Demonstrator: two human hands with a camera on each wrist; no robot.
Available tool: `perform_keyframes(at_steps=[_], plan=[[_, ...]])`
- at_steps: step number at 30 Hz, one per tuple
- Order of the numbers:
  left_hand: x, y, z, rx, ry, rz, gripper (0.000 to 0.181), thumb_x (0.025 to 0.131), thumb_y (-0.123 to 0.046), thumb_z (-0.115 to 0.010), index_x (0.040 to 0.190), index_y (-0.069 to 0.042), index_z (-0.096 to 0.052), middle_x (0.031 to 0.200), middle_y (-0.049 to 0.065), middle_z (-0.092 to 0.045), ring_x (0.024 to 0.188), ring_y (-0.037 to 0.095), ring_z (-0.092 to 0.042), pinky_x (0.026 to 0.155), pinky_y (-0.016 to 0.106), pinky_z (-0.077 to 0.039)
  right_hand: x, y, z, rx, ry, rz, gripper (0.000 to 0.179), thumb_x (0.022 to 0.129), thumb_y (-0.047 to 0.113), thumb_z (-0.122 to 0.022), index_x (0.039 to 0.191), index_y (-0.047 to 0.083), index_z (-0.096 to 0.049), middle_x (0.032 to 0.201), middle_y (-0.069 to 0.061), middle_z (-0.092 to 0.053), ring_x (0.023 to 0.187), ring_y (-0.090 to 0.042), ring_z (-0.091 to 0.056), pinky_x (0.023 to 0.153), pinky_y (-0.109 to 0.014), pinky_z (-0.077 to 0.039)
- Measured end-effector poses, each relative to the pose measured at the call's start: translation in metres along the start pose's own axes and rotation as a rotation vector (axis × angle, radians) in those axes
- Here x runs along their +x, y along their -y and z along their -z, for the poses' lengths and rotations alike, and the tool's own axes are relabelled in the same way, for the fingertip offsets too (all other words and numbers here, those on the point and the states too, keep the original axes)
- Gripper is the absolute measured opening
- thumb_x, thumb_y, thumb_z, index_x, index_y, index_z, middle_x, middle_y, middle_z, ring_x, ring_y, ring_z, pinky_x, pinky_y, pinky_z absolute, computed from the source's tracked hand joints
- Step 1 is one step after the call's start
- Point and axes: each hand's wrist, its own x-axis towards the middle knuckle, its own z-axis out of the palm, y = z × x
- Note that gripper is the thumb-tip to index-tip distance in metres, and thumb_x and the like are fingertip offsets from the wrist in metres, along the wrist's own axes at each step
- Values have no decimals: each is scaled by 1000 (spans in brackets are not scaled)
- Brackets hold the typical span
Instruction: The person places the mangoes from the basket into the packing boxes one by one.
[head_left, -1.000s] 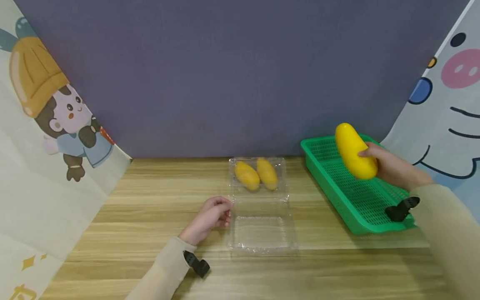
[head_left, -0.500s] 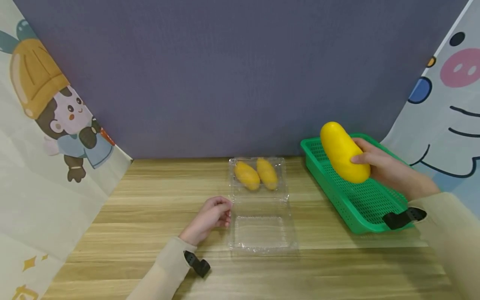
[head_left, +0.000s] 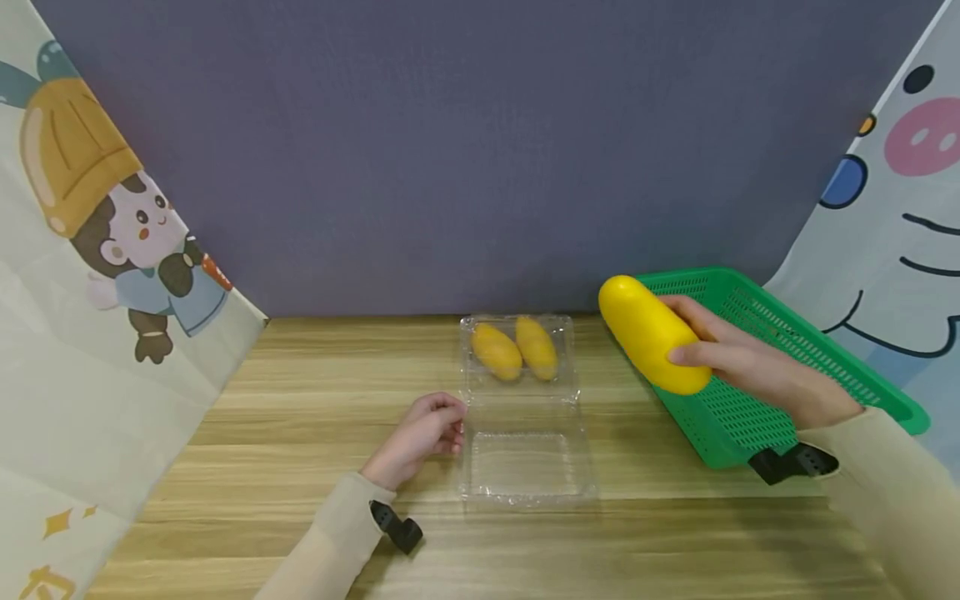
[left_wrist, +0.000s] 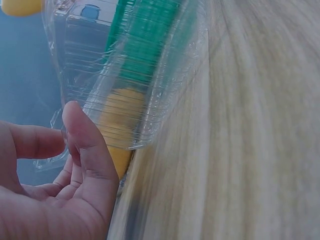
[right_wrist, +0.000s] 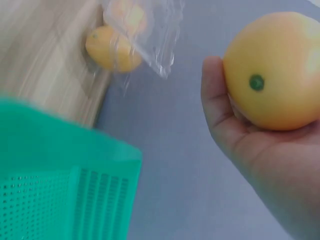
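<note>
My right hand (head_left: 750,371) grips a large yellow mango (head_left: 648,337), held above the left side of the green basket in the head view. In the right wrist view, the mango's end with a green stem spot (right_wrist: 256,82) faces the camera. A clear plastic clamshell box (head_left: 528,462) lies unfolded on the table. Its far half holds two mangoes (head_left: 497,352) side by side, while the near half has nothing in it. My left hand (head_left: 420,433) pinches the box's left edge near the fold, thumb and index finger (left_wrist: 40,142) meeting at the thin plastic.
The green perforated basket (head_left: 708,433) stands at the right, beside the box. Behind the wooden table (head_left: 337,367) rises a dark grey-blue panel (head_left: 480,167). Cartoon-printed sheets (head_left: 75,375) flank both sides.
My right hand has carried the mango leftward and somewhat lower, from over the basket's middle to its left side. My left hand and the box have stayed in place.
</note>
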Motion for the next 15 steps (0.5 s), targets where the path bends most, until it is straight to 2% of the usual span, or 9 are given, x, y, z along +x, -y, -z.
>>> perform_keyframes(at_steps=[8,15], plan=[[14,-4,-9,-4,-37,1,28,101,-8,-52,119,13,-50,82,7,-54,64,14,-56,58,24,-52,16,3,-11,-13,69,43,62,99,15,-55,154,14,-27,129,-17,-47,103,-33,-52,77,-38,-52],[27,-6,-17,-13,-64,-4,29,102,-9,-53,119,14,-50,82,7,-54,65,15,-56,58,24,-52,33,-8,-20,-71,99,55,65,98,20,-62,154,17,-28,131,-14,-48,103,-36,-52,75,-39,-53]])
